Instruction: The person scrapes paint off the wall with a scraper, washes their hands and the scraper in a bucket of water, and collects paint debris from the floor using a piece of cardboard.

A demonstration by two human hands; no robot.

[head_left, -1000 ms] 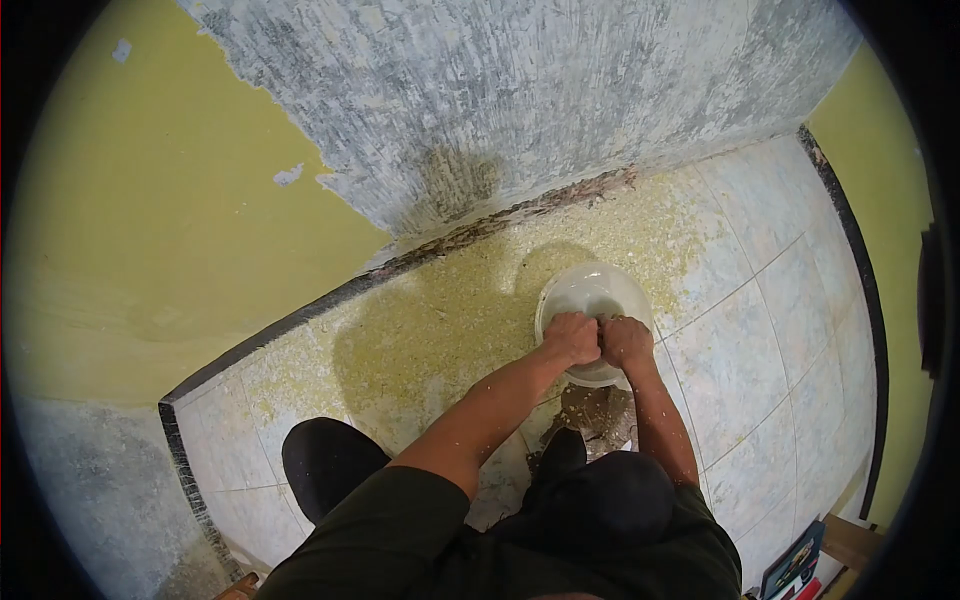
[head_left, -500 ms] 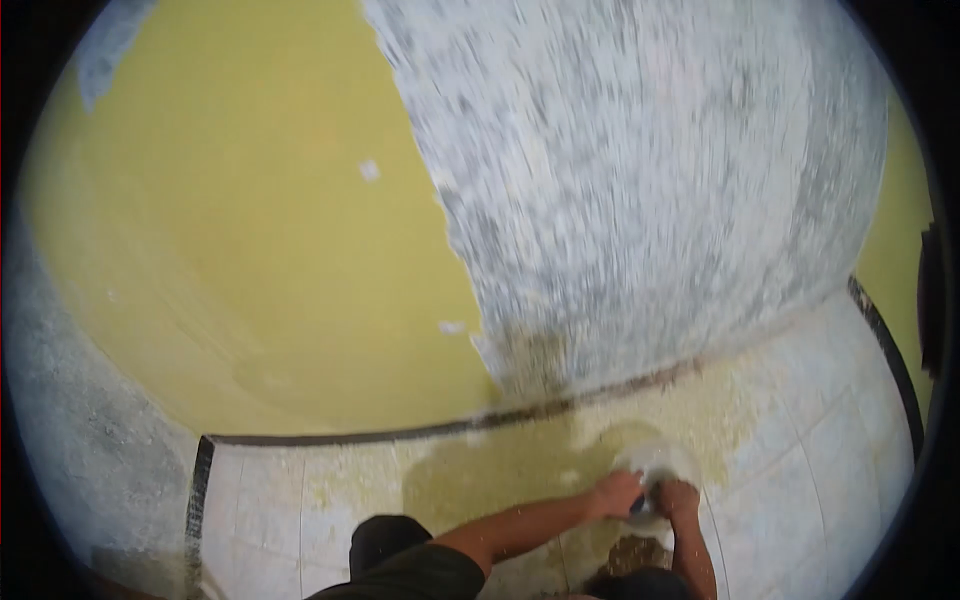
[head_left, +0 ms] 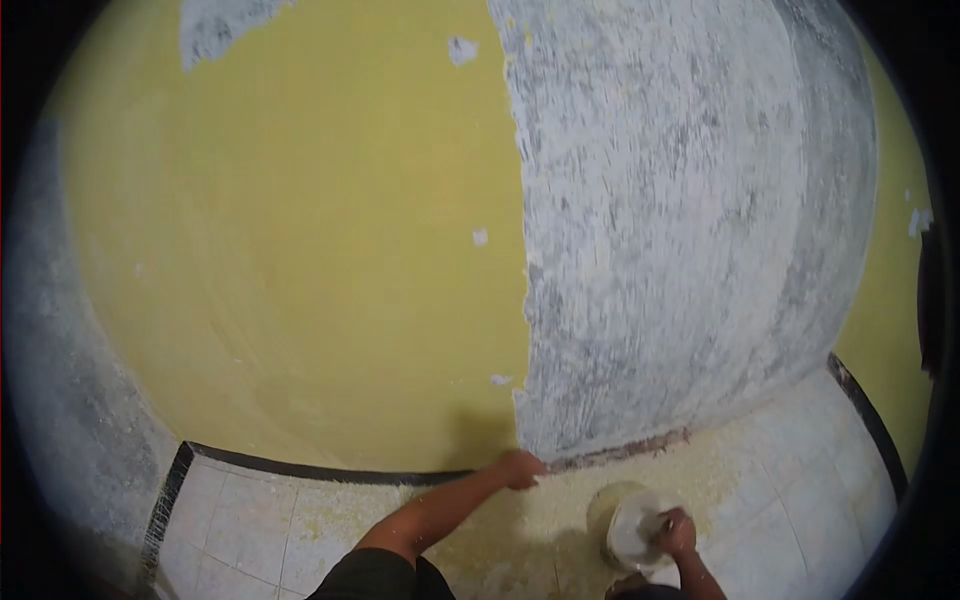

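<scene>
My left hand (head_left: pixel 520 468) is at the foot of the wall, beside the jagged edge between yellow paint (head_left: pixel 330 250) and the scraped grey-white surface (head_left: pixel 670 220). Its fingers look curled, and whatever they may hold is hidden. Over a round white bucket (head_left: pixel 633 530) on the floor, my right hand (head_left: pixel 675 532) is closed at the right side. A small dark bit shows by its fingers, too small to name.
A dark baseboard strip (head_left: pixel 330 472) runs along the wall's foot and turns at both ends. Yellowish flakes and dust lie on the pale tiled floor (head_left: pixel 240 515). A grey wall (head_left: pixel 60 350) stands at the left, and a dark object (head_left: pixel 928 300) at the far right edge.
My left hand has moved from the bucket, up and left to the wall's foot. My right hand stays at the bucket. The view has tilted upward and shifted left.
</scene>
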